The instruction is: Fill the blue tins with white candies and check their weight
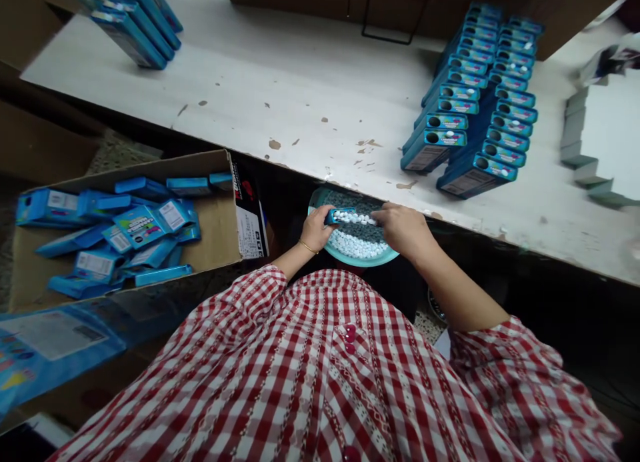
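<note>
A round teal basin (367,261) full of small white pellets (357,244) sits between my body and the table edge. Over its left side my left hand (317,230) grips a small blue box (332,216), whose near end is at the pellets. My right hand (403,229) is closed over the right side of the basin, with a line of white pellets running from its fingertips to the box. What the right fingers hold is too small to make out.
On the white table (300,82), two rows of upright blue boxes (465,102) stand at the right and more blue boxes (137,32) at the left. A cardboard carton (217,225) of jumbled blue boxes lies at my left. White stacked pieces (607,129) are far right.
</note>
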The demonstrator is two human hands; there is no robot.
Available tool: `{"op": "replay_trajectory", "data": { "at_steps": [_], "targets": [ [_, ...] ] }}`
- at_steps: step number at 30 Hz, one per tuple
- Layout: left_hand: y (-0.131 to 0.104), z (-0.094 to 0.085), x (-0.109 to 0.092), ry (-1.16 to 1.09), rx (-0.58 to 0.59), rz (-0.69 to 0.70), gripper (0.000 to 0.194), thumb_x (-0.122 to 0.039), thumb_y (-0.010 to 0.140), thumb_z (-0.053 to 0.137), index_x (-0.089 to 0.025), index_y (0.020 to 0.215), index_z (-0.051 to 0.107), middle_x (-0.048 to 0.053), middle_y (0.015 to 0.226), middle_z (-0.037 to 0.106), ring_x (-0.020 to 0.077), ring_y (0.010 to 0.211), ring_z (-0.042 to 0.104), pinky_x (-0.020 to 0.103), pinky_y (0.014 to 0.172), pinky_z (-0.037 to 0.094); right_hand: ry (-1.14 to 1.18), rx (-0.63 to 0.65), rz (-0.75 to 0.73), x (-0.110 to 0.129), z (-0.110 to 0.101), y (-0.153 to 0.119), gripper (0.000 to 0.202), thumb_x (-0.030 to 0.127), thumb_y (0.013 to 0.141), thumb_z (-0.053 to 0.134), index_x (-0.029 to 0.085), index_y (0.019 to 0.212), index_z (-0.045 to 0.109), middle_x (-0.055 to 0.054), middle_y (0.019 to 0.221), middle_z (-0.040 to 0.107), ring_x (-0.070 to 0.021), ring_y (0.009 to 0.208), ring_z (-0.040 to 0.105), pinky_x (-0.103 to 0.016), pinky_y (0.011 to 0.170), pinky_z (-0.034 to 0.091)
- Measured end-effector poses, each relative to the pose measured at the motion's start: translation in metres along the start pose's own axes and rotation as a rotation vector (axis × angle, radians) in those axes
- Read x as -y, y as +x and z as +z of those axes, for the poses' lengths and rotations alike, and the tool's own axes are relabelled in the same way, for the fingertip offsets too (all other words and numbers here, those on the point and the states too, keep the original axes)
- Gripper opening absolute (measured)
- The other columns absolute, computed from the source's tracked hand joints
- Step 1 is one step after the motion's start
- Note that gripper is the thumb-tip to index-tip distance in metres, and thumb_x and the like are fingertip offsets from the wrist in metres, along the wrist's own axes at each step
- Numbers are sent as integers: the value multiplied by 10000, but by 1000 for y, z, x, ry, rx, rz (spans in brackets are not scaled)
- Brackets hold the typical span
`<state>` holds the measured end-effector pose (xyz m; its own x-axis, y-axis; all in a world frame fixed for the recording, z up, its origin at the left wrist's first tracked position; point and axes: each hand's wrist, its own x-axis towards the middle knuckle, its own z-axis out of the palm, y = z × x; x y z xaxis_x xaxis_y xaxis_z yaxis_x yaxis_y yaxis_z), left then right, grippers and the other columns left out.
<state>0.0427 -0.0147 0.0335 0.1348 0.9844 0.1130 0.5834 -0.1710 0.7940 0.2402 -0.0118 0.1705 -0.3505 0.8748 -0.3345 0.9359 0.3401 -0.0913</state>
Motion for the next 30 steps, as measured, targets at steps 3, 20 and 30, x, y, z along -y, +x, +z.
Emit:
{"op": "replay_trajectory", "data": {
  "at_steps": [3,20,30],
  "targets": [
    [-2,5,-1,17,26,32,360,-150,677,652,-197,1024,568,63,1056,647,229,980,593,354,882,453,-164,63,-19,22,-19,-3,309,112,842,379,154,920,675,-118,935,637,-222,856,610,-271,580,365],
    [59,7,-78,-243,-120,358,407,-340,715,711,-198,1061,550,47,1017,578,179,980,555,305,864,457,480,-401,261,-82,72,-78,308,225,856,440,192,1029,693,-52,858,673,-164,792,622,-255,727,457],
    [156,97,-123,-44,132,37,790,-237,716,689,-111,1401,317,164,1216,510,288,1116,524,381,942,430,725,-391,248,-60,110,-85,319,255,870,413,201,987,705,-52,793,644,-163,757,610,-256,710,447]
  ]
}}
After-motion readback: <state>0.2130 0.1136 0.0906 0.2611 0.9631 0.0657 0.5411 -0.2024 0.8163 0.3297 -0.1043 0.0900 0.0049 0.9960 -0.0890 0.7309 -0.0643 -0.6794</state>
